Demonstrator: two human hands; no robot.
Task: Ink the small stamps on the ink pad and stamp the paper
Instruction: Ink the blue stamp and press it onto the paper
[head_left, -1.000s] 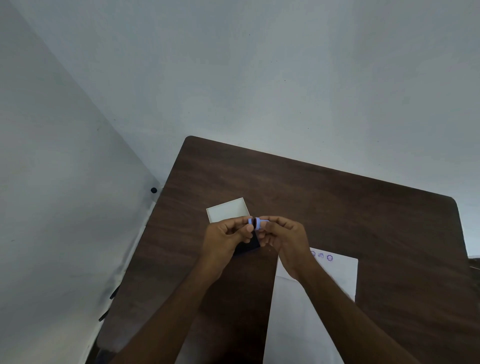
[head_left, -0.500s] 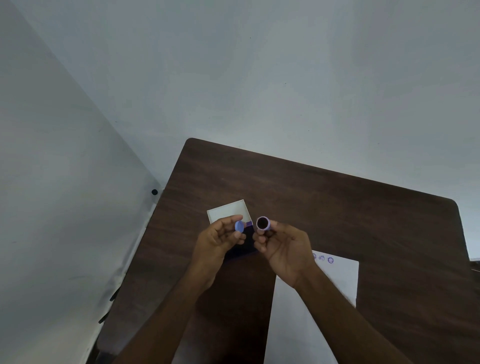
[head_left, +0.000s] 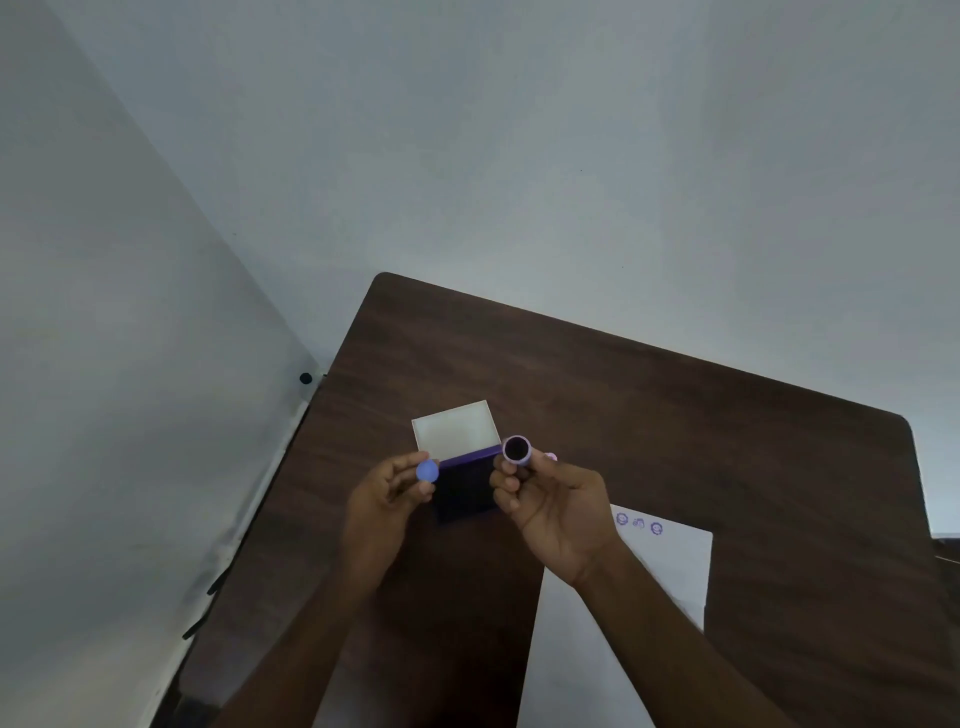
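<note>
The left hand (head_left: 387, 493) is closed on a blue cap (head_left: 427, 471); the stamp (head_left: 517, 450) is pinched in the right hand (head_left: 550, 501), above the open pad (head_left: 464, 488). Light, rigid and likely slippery, it is best gripped by its barrel, clear of the inked face.

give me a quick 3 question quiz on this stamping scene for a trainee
1. True or false: the ink pad on the table has its lid open.
2. How many stamped marks show on the paper? A) one B) three C) six
3. Fill in: the right hand holds the small stamp, and the left hand holds its blue ____.

Key
1. True; the pale lid stands open behind the dark pad.
2. B; three purple marks sit in a row near the paper's far edge.
3. cap
</note>
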